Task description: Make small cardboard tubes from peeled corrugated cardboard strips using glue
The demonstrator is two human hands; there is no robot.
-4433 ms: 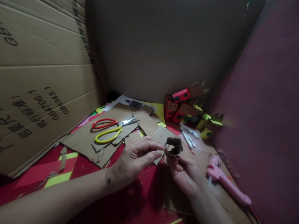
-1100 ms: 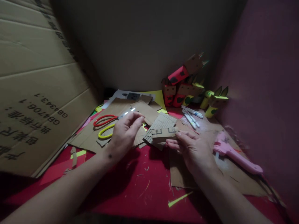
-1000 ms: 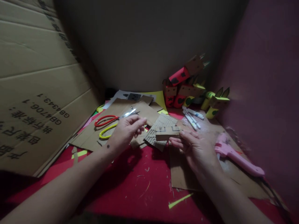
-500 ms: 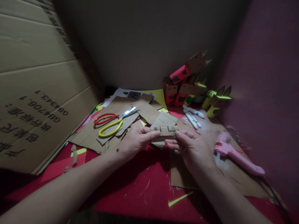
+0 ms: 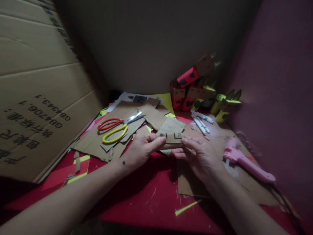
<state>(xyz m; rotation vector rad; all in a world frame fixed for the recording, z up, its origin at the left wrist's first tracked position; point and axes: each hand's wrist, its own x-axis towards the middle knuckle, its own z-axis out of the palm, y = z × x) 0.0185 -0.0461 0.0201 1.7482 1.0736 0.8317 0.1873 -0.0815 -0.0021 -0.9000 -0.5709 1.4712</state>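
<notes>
Between my two hands is a small strip of brown cardboard (image 5: 173, 138) with black printed characters, held level above the red tabletop (image 5: 137, 195). My left hand (image 5: 145, 147) pinches its left end, thumb on top. At the right end, my right hand (image 5: 195, 151) grips it between thumb and fingers. Cardboard scraps (image 5: 153, 116) lie just behind the strip, one of them a corrugated piece (image 5: 172, 125). Scissors (image 5: 116, 127) with one red and one yellow handle rest on cardboard to the left, blades apart.
A pink glue gun (image 5: 244, 161) lies on a cardboard sheet at right. White markers (image 5: 200, 122) sit behind my right hand. Red and yellow paper figures (image 5: 188, 93) stand at the back right. A large cardboard box (image 5: 44, 81) walls the left side. A yellow paper sliver (image 5: 187, 207) lies in front.
Both hands keep their hold on the cardboard strip, which has tilted very slightly. The whole view has shifted a little; nothing else has visibly moved.
</notes>
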